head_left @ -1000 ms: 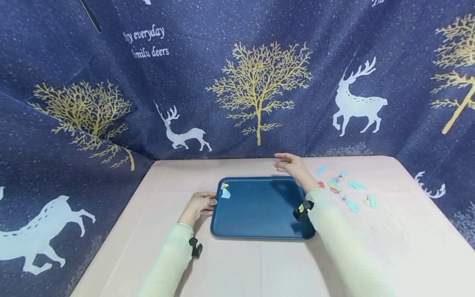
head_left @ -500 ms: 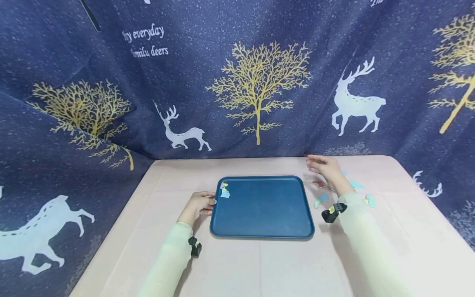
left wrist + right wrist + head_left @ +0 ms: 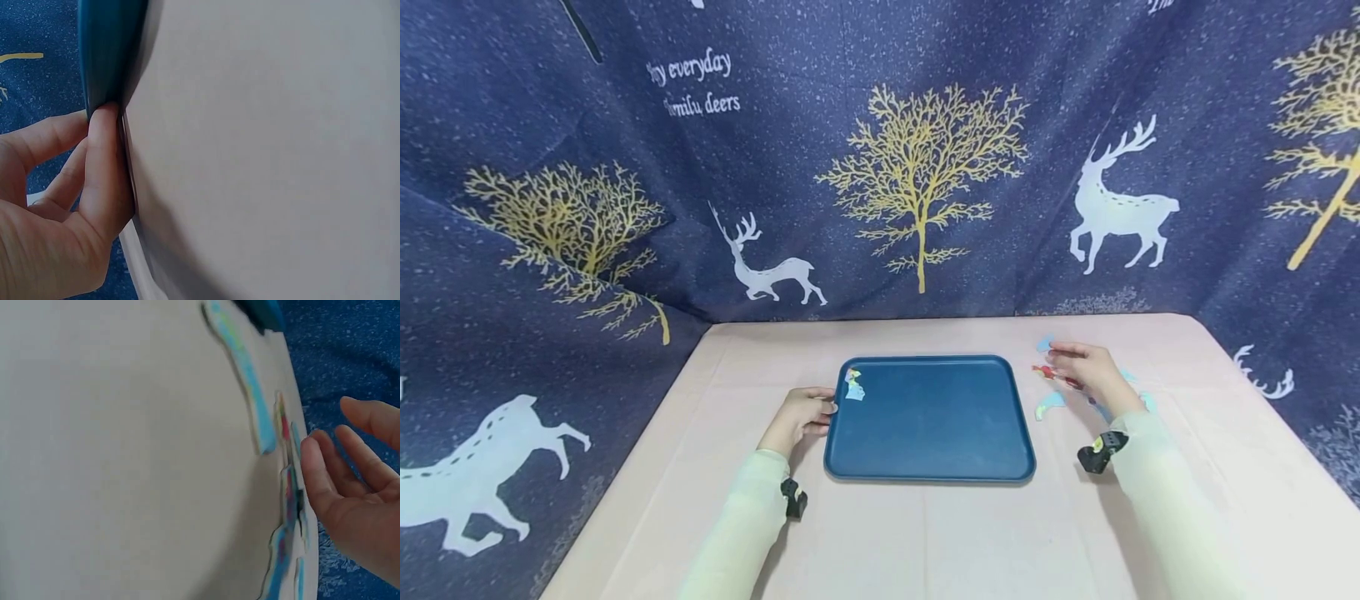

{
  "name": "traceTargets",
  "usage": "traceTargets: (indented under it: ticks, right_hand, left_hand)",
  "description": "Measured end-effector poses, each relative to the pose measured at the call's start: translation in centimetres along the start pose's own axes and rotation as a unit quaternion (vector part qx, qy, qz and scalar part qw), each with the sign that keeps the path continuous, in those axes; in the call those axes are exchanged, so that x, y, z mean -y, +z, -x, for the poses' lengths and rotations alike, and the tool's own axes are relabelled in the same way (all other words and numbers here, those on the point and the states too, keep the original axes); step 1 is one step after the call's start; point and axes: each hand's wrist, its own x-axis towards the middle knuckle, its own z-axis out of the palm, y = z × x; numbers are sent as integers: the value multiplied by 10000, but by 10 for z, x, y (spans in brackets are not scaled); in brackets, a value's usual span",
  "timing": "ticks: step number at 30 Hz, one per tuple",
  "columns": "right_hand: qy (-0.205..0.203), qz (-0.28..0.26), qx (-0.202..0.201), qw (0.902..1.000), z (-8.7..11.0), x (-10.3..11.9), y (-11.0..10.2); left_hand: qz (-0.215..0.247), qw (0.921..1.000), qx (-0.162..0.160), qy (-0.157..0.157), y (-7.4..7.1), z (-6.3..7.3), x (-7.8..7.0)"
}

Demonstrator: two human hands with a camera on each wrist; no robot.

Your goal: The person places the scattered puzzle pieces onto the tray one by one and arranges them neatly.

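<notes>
A dark blue tray [image 3: 928,421] lies on the table, with one small colourful puzzle piece [image 3: 855,386] in its far left corner. My left hand [image 3: 801,417] holds the tray's left rim; in the left wrist view the thumb [image 3: 103,150] and a finger meet at the edge. To the right of the tray, my right hand [image 3: 1088,371] hovers over several flat, irregular puzzle pieces, its fingers loosely bent and nothing between them. A red piece [image 3: 1043,372] and a light blue piece [image 3: 1045,343] show by its fingertips. A curved blue-green piece [image 3: 244,375] lies nearer the tray.
Other loose pieces, one light blue [image 3: 1148,402], are partly hidden behind the right hand and wrist. A pale pink cloth covers the table [image 3: 925,542]. Behind it hangs a dark blue curtain [image 3: 880,192] printed with deer and trees.
My right hand has moved right from above the tray's far right corner to the loose pieces, then lower. A curved piece now lies by the tray's right edge. The left hand has stayed put.
</notes>
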Motion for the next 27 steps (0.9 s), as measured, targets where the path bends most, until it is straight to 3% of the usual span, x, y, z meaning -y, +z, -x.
traceTargets:
  ticks: [9, 16, 27]
  right_hand:
    - [-254, 835, -15, 9962, -6, -14, 3]
    - [-331, 985, -274, 9942, -11, -16, 7]
    - [-188, 1192, 27, 9927, -11, -14, 7]
  left_hand:
    - [30, 10000, 28, 60, -1, 0, 0]
    - [30, 10000, 23, 37, -1, 0, 0]
    - [49, 10000, 17, 29, 0, 1, 0]
